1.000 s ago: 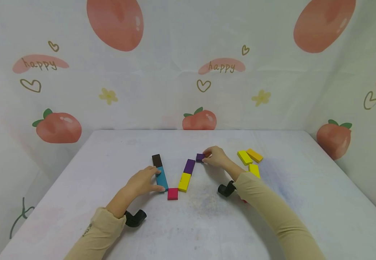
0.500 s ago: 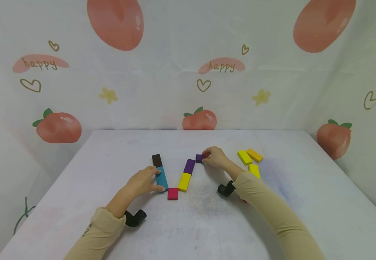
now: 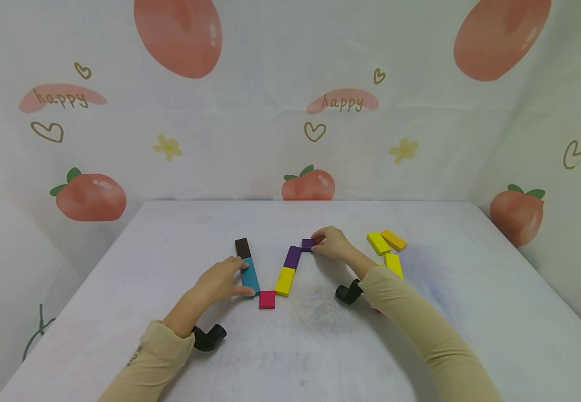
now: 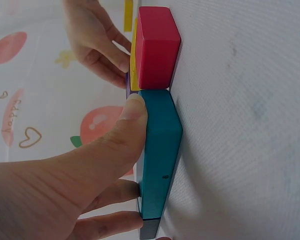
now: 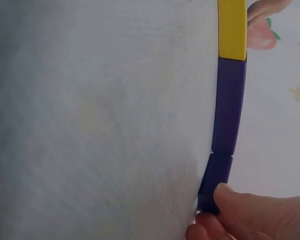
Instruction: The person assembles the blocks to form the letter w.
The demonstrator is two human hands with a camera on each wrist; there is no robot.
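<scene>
My left hand (image 3: 222, 279) rests on a blue block (image 3: 251, 279), its thumb and fingertips on the block's top. A dark brown block (image 3: 242, 248) continues the line at its far end. Close to its near end lies a small red block (image 4: 159, 47). From there a yellow block (image 3: 285, 281) and a longer purple block (image 5: 229, 106) run up in a slanted line. My right hand (image 3: 334, 244) pinches a small purple block (image 3: 308, 245) between thumb and fingers, at the far end of the longer purple one. Its right part is hidden by the fingers.
To the right lie a yellow block (image 3: 378, 244), an orange block (image 3: 394, 240) and another yellow block (image 3: 393, 264). My right sleeve (image 3: 411, 318) covers part of that group, and a bit of red shows beneath it. A printed cloth backdrop (image 3: 250, 145) rises behind the table (image 3: 270, 357).
My right hand has shifted the small purple block slightly left, up to the longer purple block's end. The left hand and the other blocks have stayed in place.
</scene>
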